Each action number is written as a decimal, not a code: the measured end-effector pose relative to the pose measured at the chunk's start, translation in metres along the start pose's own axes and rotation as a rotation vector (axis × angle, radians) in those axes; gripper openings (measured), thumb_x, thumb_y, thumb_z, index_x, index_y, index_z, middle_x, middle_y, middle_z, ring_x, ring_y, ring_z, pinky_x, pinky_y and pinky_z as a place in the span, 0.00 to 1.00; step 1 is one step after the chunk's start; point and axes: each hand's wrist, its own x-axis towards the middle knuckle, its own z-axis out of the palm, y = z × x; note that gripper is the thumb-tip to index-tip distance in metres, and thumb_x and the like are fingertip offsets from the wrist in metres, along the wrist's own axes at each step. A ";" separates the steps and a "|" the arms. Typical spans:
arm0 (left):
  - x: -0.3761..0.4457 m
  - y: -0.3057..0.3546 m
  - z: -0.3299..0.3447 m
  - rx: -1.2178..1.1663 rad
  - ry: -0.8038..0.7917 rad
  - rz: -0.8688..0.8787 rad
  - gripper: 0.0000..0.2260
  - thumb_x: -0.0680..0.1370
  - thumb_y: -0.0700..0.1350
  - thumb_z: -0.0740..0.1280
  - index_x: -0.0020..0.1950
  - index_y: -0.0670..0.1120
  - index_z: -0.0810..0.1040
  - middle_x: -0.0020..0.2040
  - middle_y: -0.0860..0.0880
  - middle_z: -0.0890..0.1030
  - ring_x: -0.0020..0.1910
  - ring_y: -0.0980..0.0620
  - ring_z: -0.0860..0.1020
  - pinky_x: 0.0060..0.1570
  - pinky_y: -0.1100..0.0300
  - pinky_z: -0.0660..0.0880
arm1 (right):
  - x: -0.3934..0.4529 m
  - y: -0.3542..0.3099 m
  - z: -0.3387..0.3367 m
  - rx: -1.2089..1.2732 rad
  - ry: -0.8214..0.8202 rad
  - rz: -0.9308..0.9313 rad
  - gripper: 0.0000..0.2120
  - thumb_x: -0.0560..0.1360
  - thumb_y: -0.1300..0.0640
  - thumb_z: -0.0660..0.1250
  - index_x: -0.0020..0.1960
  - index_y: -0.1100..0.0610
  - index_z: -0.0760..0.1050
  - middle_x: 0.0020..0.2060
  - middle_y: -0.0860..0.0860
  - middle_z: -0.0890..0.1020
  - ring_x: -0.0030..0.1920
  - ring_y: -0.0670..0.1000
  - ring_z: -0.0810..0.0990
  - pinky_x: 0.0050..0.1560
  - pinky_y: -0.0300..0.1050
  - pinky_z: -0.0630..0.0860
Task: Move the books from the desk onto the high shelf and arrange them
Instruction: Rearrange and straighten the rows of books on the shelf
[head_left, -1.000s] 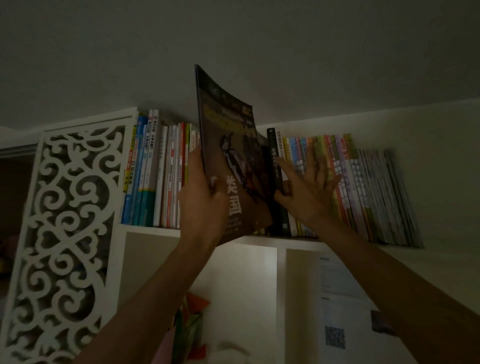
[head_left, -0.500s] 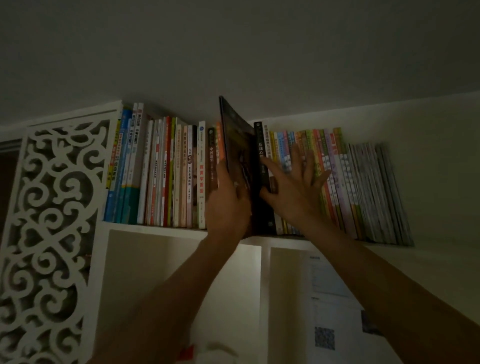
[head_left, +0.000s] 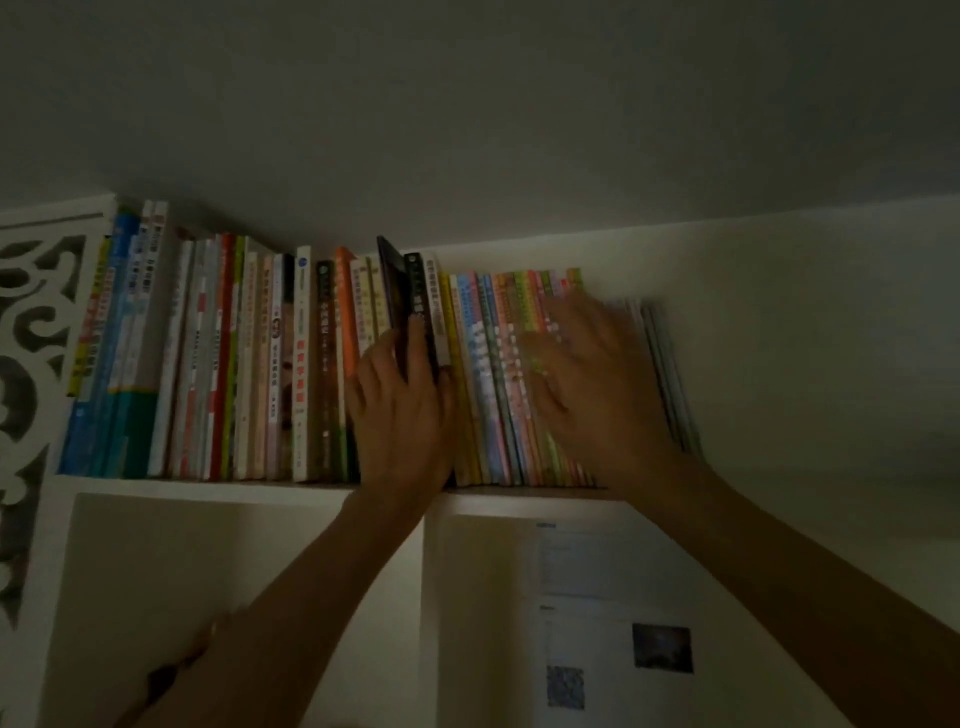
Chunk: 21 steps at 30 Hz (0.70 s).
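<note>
The room is dim, with a plain grey ceiling (head_left: 467, 104) close above a white high shelf (head_left: 208, 488) set against a pale wall (head_left: 805, 338). At the far left stands a white panel (head_left: 26, 364) cut through with curling scrollwork. Below the shelf board a white upright divides two compartments; papers (head_left: 597, 597) with print, a dark photo and a square code hang in the right one.

The shelf holds a tight row of books (head_left: 249, 364), thin glossy spines in blue, teal, red, orange, cream and green, most upright, those at the right end leaning left. A dark book (head_left: 390, 280) stands among them near the middle, taller than its neighbours, beside a black spine (head_left: 415, 286).

The left hand (head_left: 400, 410) rests on the dark book's lower edge, fingers (head_left: 415, 338) straight against the spines, released rather than clenched. The right hand (head_left: 597, 395), blurred, lies flat with spread fingers on the coloured thin spines.
</note>
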 end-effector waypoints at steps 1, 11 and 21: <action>0.000 0.009 -0.001 -0.027 -0.034 0.074 0.26 0.79 0.54 0.53 0.74 0.43 0.60 0.69 0.37 0.66 0.68 0.39 0.65 0.66 0.44 0.60 | -0.003 0.010 -0.006 -0.038 0.037 0.114 0.22 0.76 0.52 0.57 0.68 0.59 0.70 0.70 0.62 0.67 0.70 0.66 0.64 0.68 0.66 0.58; 0.004 0.045 0.044 0.058 -0.284 0.271 0.35 0.69 0.70 0.28 0.73 0.57 0.30 0.74 0.46 0.29 0.72 0.46 0.29 0.65 0.50 0.21 | -0.034 0.074 -0.008 0.686 -0.302 0.581 0.32 0.76 0.45 0.60 0.74 0.53 0.49 0.64 0.50 0.73 0.55 0.48 0.76 0.49 0.34 0.73; 0.012 0.050 0.036 -0.054 -0.226 0.198 0.33 0.73 0.67 0.37 0.76 0.55 0.44 0.77 0.49 0.42 0.75 0.48 0.39 0.68 0.48 0.29 | -0.014 0.078 -0.014 0.757 -0.274 0.530 0.33 0.73 0.44 0.65 0.70 0.55 0.55 0.59 0.46 0.71 0.53 0.44 0.73 0.44 0.26 0.71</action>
